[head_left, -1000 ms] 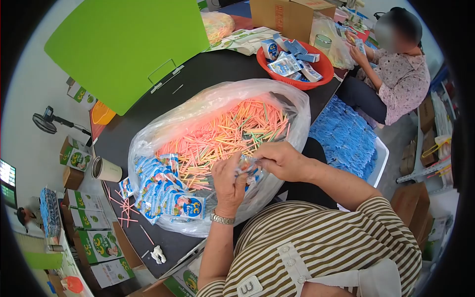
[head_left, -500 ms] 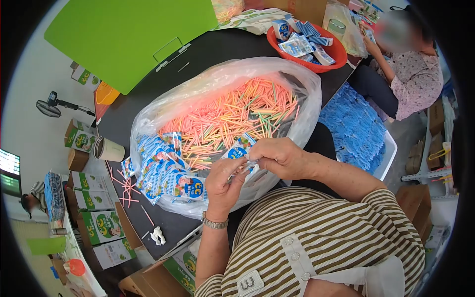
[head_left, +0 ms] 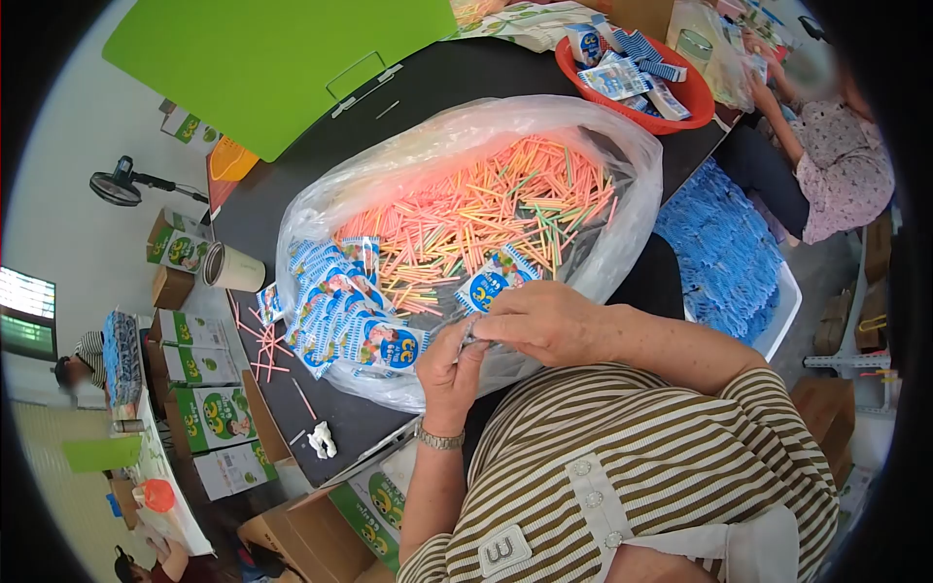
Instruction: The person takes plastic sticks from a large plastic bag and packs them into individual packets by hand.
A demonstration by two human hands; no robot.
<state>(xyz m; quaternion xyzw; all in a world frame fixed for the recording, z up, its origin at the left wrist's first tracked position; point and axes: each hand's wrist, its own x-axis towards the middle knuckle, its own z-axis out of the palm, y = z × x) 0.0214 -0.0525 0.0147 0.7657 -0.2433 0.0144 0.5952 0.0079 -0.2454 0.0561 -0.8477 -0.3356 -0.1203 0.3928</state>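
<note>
A large clear plastic bag (head_left: 641,185) lies open on the dark table, holding many pink, yellow and green sticks (head_left: 466,214). Several blue-and-white packets (head_left: 340,306) overlap at the bag's left side. One more packet (head_left: 496,280) lies on the sticks just beyond my hands. My left hand (head_left: 449,364), with a watch on its wrist, is closed in a pinch at the bag's near edge. My right hand (head_left: 544,324) is closed too, its fingertips meeting the left ones. Whatever is between the fingers is small and mostly hidden.
A red basket (head_left: 702,97) of packets stands at the back right. The cup (head_left: 233,267), loose sticks (head_left: 267,352) and crumpled white piece (head_left: 322,440) are at left. Blue packets fill a white bin (head_left: 782,311). A co-worker (head_left: 836,165) sits at right; other people appear lower left.
The view has shifted, so the table scene sits further right. The packet that was by my fingers now lies apart from them on the sticks. My hands remain together, slightly lower against the bag.
</note>
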